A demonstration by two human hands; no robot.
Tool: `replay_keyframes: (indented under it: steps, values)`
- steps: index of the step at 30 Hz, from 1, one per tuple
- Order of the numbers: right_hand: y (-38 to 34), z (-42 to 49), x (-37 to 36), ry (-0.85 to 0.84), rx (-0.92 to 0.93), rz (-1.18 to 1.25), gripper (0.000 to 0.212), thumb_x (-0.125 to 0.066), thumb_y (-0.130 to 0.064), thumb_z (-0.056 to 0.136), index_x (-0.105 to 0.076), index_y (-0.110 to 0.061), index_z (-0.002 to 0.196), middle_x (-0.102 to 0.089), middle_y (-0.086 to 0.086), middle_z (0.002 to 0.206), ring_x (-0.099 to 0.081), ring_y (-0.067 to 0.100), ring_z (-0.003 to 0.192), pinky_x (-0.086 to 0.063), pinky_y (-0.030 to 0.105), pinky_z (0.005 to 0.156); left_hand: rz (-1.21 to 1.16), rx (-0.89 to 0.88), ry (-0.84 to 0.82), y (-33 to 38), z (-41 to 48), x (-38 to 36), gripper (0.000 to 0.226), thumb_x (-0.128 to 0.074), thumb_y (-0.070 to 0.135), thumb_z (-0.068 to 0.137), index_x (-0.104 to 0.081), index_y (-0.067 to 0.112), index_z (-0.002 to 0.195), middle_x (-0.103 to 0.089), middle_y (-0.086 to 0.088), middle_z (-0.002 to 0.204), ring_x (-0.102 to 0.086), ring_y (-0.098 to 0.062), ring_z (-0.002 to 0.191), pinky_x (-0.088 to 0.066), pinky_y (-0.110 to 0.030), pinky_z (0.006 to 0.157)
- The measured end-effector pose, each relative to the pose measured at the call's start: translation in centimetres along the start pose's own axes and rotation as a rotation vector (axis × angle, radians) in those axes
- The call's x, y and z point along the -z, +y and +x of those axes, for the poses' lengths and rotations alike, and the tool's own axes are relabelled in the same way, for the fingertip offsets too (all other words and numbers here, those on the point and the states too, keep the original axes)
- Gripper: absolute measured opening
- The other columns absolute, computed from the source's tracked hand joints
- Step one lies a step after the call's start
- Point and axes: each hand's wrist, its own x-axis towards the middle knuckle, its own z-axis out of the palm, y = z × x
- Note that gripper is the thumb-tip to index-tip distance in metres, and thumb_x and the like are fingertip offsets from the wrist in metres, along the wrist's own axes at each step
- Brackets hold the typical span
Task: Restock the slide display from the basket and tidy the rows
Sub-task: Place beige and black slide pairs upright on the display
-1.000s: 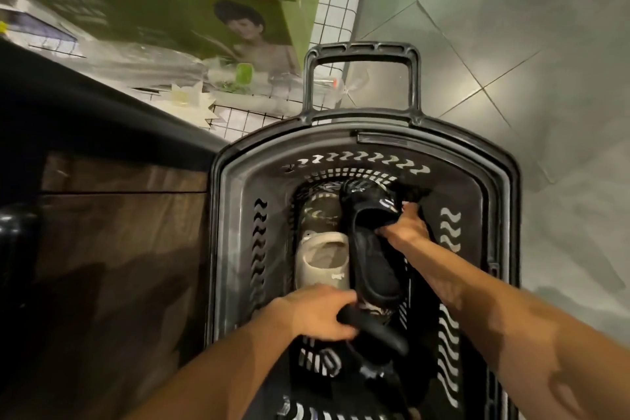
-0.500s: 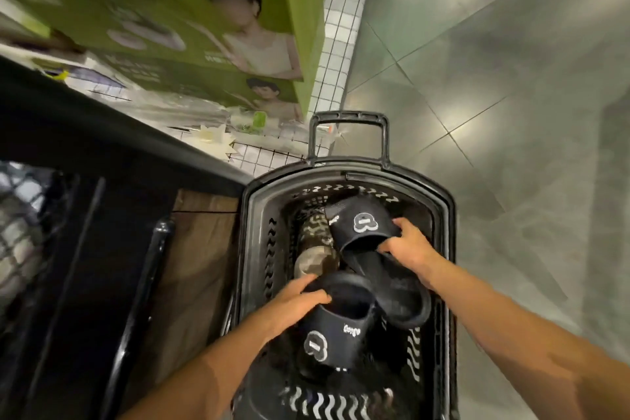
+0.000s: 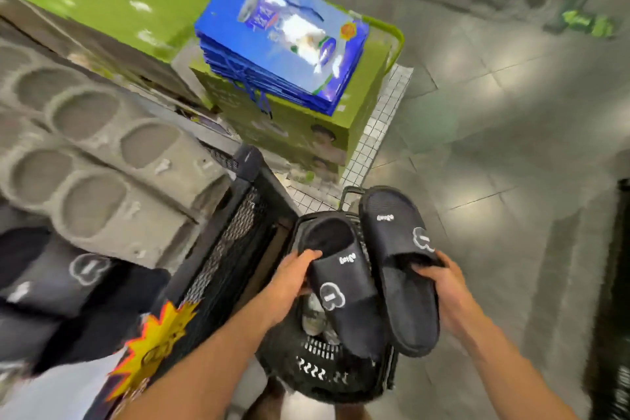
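Two black slides with white logos are lifted above the black basket (image 3: 317, 375). My left hand (image 3: 293, 278) grips the left slide (image 3: 344, 286) by its side, toe end away from me. My right hand (image 3: 443, 286) holds the right slide (image 3: 402, 269) with its fingers tucked under the strap. Deeper in the basket lies a pale slide (image 3: 315, 319), mostly hidden. To the left, the slide display holds rows of grey slides (image 3: 92, 160) and black slides (image 3: 61, 286), blurred by motion.
A black mesh display wall (image 3: 231, 242) with a yellow starburst price tag (image 3: 160, 341) separates the display from the basket. Behind stand green boxes (image 3: 300, 126) topped with a stack of blue bags (image 3: 283, 48). Grey tiled floor lies to the right.
Both hands have lifted the two black slides up out of the basket. The view has swung up and left, bringing the slide display into sight.
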Motion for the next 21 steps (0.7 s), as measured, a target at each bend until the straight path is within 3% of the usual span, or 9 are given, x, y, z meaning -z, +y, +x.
replay_keyframes:
  steps: [5,8,11,15,18,21]
  values:
    - [-6.2,-7.7,-2.3,-0.075,0.139,-0.025,0.046,-0.052,0.02,0.078,-0.065,-0.018,0.099,-0.07,0.013,0.096,-0.064,0.031,0.082,-0.052,0.046,0.082,-0.132,-0.046,0.087,3.9,-9.0,2.1,0.013,-0.059,0.032,0.093,-0.063,0.021,0.099,-0.07,0.006,0.067,-0.064,-0.015,0.067,-0.051,-0.033,0.068]
    - [-8.4,-11.6,-4.8,-0.207,0.157,-0.037,0.045,-0.051,0.02,0.079,-0.063,-0.018,0.1,-0.072,0.009,0.09,-0.069,0.025,0.072,-0.057,0.033,0.062,-0.214,-0.09,0.124,4.9,-13.6,4.4,0.015,-0.058,0.035,0.094,-0.066,0.022,0.095,-0.073,0.004,0.073,-0.067,-0.02,0.076,-0.053,-0.034,0.071]
    - [-10.0,-15.0,-7.9,-0.31,0.172,-0.08,0.049,-0.052,0.021,0.076,-0.063,-0.017,0.105,-0.071,0.009,0.094,-0.069,0.023,0.073,-0.058,0.027,0.057,-0.301,-0.148,0.223,4.9,-17.4,7.5,0.018,-0.061,0.035,0.091,-0.069,0.02,0.098,-0.075,0.003,0.081,-0.068,-0.02,0.081,-0.055,-0.036,0.075]
    - [-10.6,-17.9,-12.6,-0.419,0.199,-0.159,0.055,-0.05,0.025,0.072,-0.062,-0.018,0.104,-0.071,0.009,0.092,-0.069,0.017,0.069,-0.057,0.025,0.056,-0.379,-0.24,0.339,4.0,-21.4,11.7,0.019,-0.059,0.031,0.094,-0.066,0.021,0.108,-0.072,0.0,0.084,-0.067,-0.016,0.071,-0.053,-0.026,0.056]
    - [-10.3,-20.0,-16.7,-0.476,0.219,-0.237,0.057,-0.05,0.028,0.072,-0.06,-0.021,0.1,-0.074,-0.001,0.076,-0.069,0.011,0.062,-0.056,0.022,0.052,-0.427,-0.305,0.405,2.8,-24.2,15.1,0.019,-0.059,0.033,0.093,-0.067,0.028,0.109,-0.075,0.005,0.087,-0.069,-0.015,0.079,-0.056,-0.032,0.068]
    - [-10.1,-21.8,-21.1,-0.523,0.264,-0.355,0.053,-0.051,0.028,0.074,-0.06,-0.02,0.096,-0.072,-0.001,0.073,-0.068,0.009,0.061,-0.054,0.021,0.051,-0.486,-0.356,0.455,1.7,-26.5,18.6,0.016,-0.059,0.035,0.093,-0.068,0.033,0.106,-0.075,0.005,0.099,-0.069,-0.02,0.092,-0.055,-0.039,0.077]
